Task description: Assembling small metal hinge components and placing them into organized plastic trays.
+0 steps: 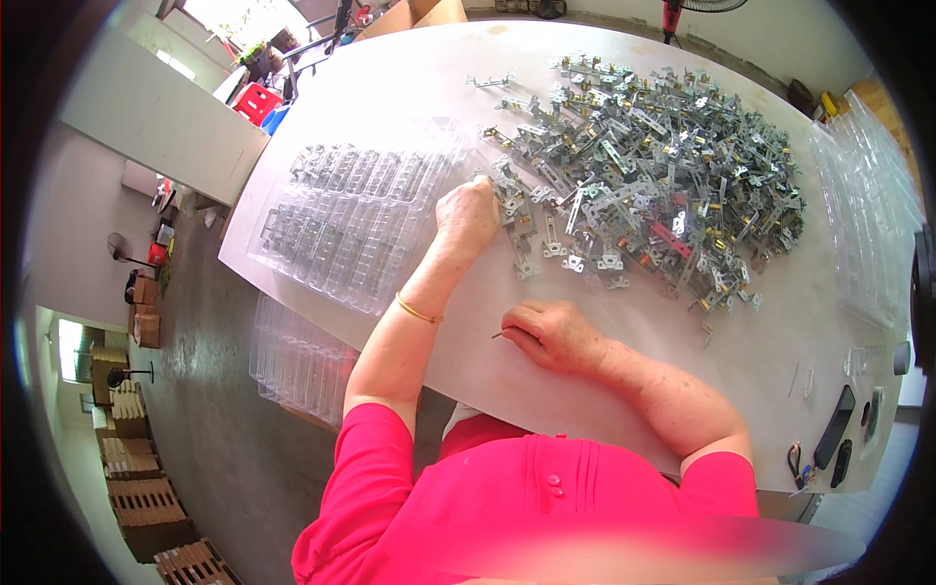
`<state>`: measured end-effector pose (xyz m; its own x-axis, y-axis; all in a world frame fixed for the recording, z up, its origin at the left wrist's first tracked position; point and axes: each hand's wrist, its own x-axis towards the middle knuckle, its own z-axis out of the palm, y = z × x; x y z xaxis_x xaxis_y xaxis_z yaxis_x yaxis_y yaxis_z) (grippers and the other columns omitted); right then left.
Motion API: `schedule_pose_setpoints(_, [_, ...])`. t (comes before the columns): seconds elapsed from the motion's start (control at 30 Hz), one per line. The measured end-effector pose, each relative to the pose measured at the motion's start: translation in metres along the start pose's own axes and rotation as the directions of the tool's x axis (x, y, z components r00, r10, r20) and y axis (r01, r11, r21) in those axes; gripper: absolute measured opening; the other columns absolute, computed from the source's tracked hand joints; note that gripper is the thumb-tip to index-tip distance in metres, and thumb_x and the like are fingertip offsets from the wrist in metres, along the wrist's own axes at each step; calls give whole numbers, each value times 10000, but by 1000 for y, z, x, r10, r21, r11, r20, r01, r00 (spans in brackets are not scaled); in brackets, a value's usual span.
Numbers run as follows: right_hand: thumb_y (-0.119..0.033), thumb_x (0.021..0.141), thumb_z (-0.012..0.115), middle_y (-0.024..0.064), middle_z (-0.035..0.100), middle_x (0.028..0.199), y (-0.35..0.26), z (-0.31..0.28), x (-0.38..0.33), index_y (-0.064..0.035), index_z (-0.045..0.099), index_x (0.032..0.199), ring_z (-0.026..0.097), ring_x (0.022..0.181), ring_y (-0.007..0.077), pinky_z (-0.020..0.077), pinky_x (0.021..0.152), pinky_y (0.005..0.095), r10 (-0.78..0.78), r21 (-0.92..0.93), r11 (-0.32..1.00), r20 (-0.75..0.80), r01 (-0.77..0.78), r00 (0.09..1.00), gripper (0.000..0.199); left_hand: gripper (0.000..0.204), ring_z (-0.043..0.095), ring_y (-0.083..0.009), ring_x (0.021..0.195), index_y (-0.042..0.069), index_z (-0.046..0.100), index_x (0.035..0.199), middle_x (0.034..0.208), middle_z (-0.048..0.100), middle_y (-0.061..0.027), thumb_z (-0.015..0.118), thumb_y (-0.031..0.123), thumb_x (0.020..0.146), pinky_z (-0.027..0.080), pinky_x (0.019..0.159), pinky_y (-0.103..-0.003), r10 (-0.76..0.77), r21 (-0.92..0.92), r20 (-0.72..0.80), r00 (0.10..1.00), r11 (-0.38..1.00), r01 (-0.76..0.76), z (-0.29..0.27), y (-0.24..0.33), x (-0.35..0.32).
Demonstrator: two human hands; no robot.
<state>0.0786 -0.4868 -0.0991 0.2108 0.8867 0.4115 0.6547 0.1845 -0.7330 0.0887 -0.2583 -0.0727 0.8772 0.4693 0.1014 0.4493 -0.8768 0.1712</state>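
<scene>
My left hand (467,216) is closed, its fingertips at the left edge of a big heap of small metal brackets (673,175). Whatever is between those fingers is hidden by the hand. A few loose brackets (525,249) lie just to its right. Closer to my body, my right hand (556,336) is closed around a thin dark rod (498,335), whose tip pokes out to the left. Left of my left hand, a clear plastic tray (336,219) holds rows of metal pieces in its slots.
Stacked clear trays (863,210) stand at the table's right edge, and more clear trays (292,356) sit below its left edge. Near right lie a black phone-like object (835,427), small pliers (797,464) and thin pins (808,380). Brown cartons (146,310) stand beyond the floor.
</scene>
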Motion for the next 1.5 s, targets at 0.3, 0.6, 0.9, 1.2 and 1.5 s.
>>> schedule_pose_setpoints(0.3, [-149, 910, 655, 109, 643, 851, 1, 1, 0, -73, 622, 930, 655, 801, 333, 531, 683, 427, -4, -1, 1000, 3, 4, 1000, 85, 244, 646, -398, 968, -2, 612, 946, 1007, 649, -211, 653, 230, 887, 510, 836, -491, 33, -64, -211, 977, 997, -48, 7, -3, -6])
schedule_pose_setpoints(0.6, [-162, 920, 640, 109, 632, 861, 6, 5, -3, -75, 607, 940, 651, 815, 336, 524, 703, 438, -4, -20, 1000, 11, 4, 1000, 96, 292, 616, -374, 1000, 2, 659, 938, 998, 638, -180, 699, 278, 850, 479, 914, -448, 210, -80, -139, 968, 972, -223, -8, 14, -18])
schedule_pose_setpoints(0.9, [-164, 909, 651, 111, 631, 851, 6, 5, -3, -74, 600, 941, 650, 811, 339, 523, 697, 443, -1, -19, 1000, 7, 1, 1000, 109, 268, 683, -364, 850, -27, 686, 865, 869, 697, -213, 673, 238, 833, 531, 810, -438, 48, -281, 4, 999, 959, -45, -13, 20, -11])
schedule_pose_setpoints(1.2, [-157, 919, 639, 106, 635, 868, 5, 4, -3, -79, 601, 940, 649, 819, 333, 519, 696, 443, 37, -2, 999, 52, -37, 998, 88, 288, 644, -127, 707, -38, 709, 939, 747, 695, -110, 667, 245, 915, 525, 685, -310, -26, -587, -56, 998, 810, -12, -34, 20, -13])
schedule_pose_setpoints(1.5, [-140, 901, 657, 96, 635, 854, 3, 2, -1, -74, 608, 923, 650, 820, 311, 530, 710, 414, -18, -13, 1000, 20, 18, 1000, 85, 233, 674, -381, 739, 2, 674, 996, 756, 664, -211, 566, 208, 989, 517, 669, -442, -85, -425, -288, 954, 904, -48, -68, 30, -23])
